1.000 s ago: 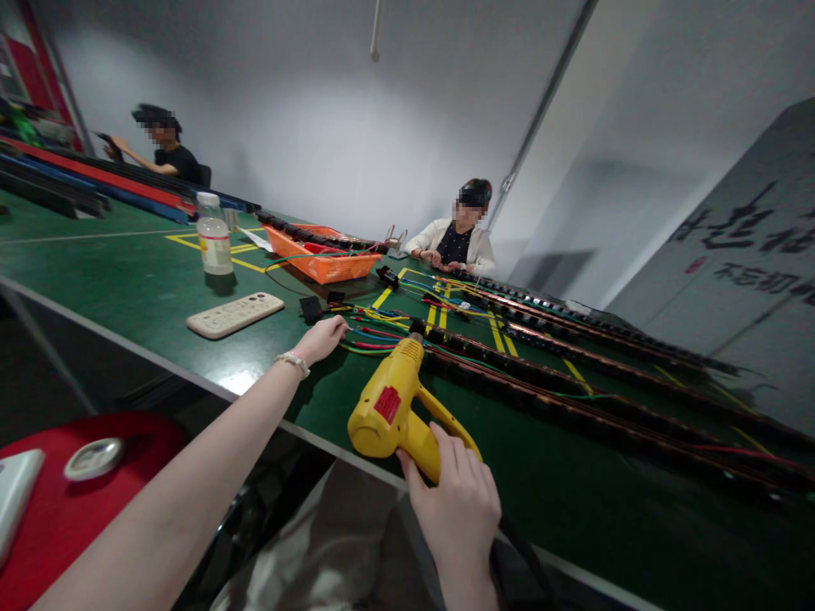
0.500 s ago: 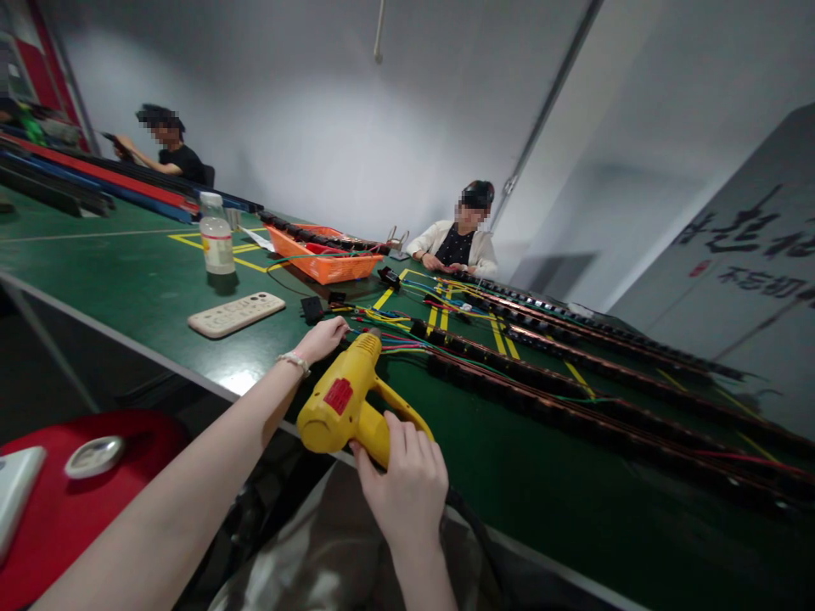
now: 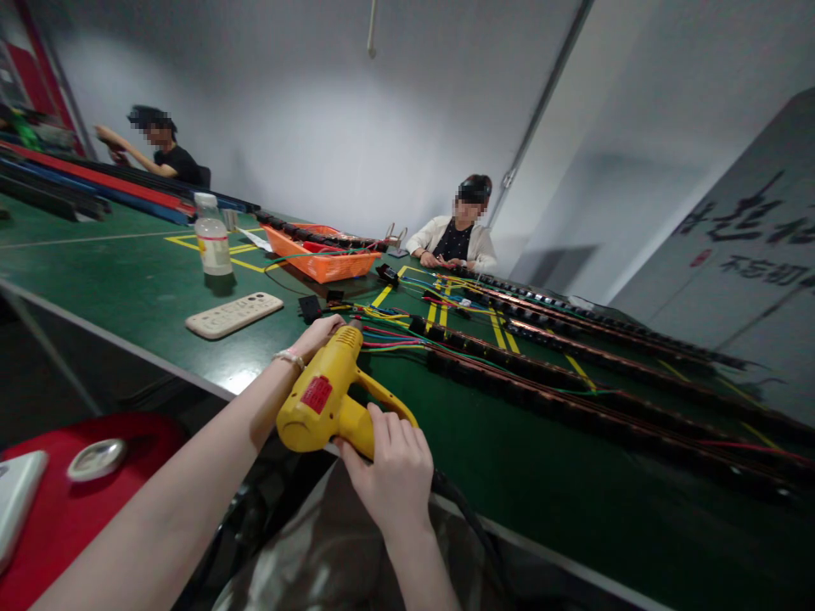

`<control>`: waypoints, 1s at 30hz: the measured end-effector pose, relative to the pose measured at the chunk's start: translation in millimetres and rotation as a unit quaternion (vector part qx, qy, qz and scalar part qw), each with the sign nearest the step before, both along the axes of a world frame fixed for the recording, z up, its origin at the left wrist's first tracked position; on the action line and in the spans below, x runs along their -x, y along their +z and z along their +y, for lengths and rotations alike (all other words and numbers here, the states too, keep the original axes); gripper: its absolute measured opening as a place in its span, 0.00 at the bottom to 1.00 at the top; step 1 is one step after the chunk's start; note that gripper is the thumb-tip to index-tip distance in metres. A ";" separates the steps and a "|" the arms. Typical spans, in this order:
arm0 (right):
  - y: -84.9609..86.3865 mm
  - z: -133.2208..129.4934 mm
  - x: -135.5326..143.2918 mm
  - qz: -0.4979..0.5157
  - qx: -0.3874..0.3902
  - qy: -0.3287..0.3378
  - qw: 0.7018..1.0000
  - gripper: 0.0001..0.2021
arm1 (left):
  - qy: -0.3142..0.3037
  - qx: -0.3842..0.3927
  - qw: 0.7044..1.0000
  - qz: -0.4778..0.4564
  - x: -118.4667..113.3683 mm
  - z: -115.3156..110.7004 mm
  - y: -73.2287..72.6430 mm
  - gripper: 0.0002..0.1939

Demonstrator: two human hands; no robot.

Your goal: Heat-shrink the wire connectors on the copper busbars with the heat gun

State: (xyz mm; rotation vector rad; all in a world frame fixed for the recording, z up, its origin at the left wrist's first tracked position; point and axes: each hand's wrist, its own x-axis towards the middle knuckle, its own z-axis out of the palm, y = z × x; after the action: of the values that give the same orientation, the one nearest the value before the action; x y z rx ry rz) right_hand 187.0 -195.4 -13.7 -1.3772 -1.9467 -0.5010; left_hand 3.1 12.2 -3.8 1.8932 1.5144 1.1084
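Note:
My right hand [image 3: 396, 467] is wrapped around the handle of a yellow heat gun [image 3: 322, 392] with a red label. Its nozzle points away from me, over the table edge toward a bundle of coloured wires [image 3: 395, 341]. Just left of the nozzle, my left hand [image 3: 317, 337] is closed, its fingertips partly hidden behind the gun. Red, blue, green and yellow wires run toward that hand, but what it grips is hidden. The wires come out of long black-and-copper strips [image 3: 541, 386] lying on the green table [image 3: 509, 441].
Left on the table are a beige remote control [image 3: 234, 316] and a bottle [image 3: 212, 238]. An orange basket [image 3: 328, 267] stands farther back, black connectors [image 3: 310, 309] nearer. A red stool [image 3: 137, 437] is at lower left. Two people sit beyond, one handling wires across the table.
The heat gun and my right hand have shifted left, bringing the nozzle closer to my left hand and covering more of its fingers. My left hand stays near the wire ends.

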 end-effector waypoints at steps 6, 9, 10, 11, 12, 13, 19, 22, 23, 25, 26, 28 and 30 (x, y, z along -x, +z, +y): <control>2.4 1.1 -17.7 0.010 0.015 0.009 1.000 0.24 | -0.021 -0.032 0.999 0.028 3.0 5.3 -5.1 0.14; 3.9 0.3 -30.9 0.006 0.011 -0.002 1.000 0.24 | -0.031 -0.067 0.996 0.044 3.6 8.8 -9.5 0.14; 4.2 -0.2 -35.4 0.005 0.009 -0.008 1.000 0.23 | -0.034 -0.073 0.996 0.046 3.7 9.5 -10.6 0.14; 4.3 -0.8 -39.8 0.005 0.007 -0.014 1.000 0.23 | -0.036 -0.075 0.995 0.046 3.8 9.9 -11.4 0.14; 4.4 -1.5 -44.1 0.006 0.004 -0.020 1.000 0.22 | -0.038 -0.076 0.995 0.046 3.8 10.1 -12.0 0.14; 4.4 -2.2 -48.2 0.006 0.001 -0.024 1.000 0.22 | -0.038 -0.077 0.995 0.046 3.9 10.1 -12.2 0.14; 4.0 -9.1 -67.1 -0.014 -0.024 -0.063 0.998 0.21 | -0.040 -0.091 0.994 0.040 4.0 8.7 -11.6 0.14; 3.8 -14.0 -73.2 -0.026 -0.045 -0.089 0.995 0.21 | -0.038 -0.083 0.995 0.041 3.8 7.7 -11.1 0.14; 3.7 -15.4 -74.8 -0.029 -0.049 -0.095 0.994 0.21 | -0.038 -0.081 0.995 0.041 3.7 7.4 -10.9 0.14; 3.7 -17.3 -77.6 -0.034 -0.057 -0.100 0.993 0.21 | -0.038 -0.080 0.995 0.041 3.7 7.2 -10.9 0.14; 3.6 -17.7 -79.0 -0.037 -0.061 -0.098 0.993 0.21 | -0.037 -0.080 0.995 0.043 3.8 7.2 -11.1 0.14; 3.3 -17.6 -82.3 -0.041 -0.073 -0.089 0.992 0.21 | -0.037 -0.081 0.995 0.054 4.0 7.7 -11.3 0.14; 3.1 -17.0 -87.0 -0.038 -0.088 -0.073 0.993 0.20 | -0.038 -0.087 0.993 0.075 4.0 8.1 -11.4 0.14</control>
State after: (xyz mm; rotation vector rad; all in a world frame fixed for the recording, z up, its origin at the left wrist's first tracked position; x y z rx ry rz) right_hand 274.0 -212.4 -10.6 -1.4093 -1.8213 -0.7856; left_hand -0.9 20.3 -15.2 2.1780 1.4499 1.1180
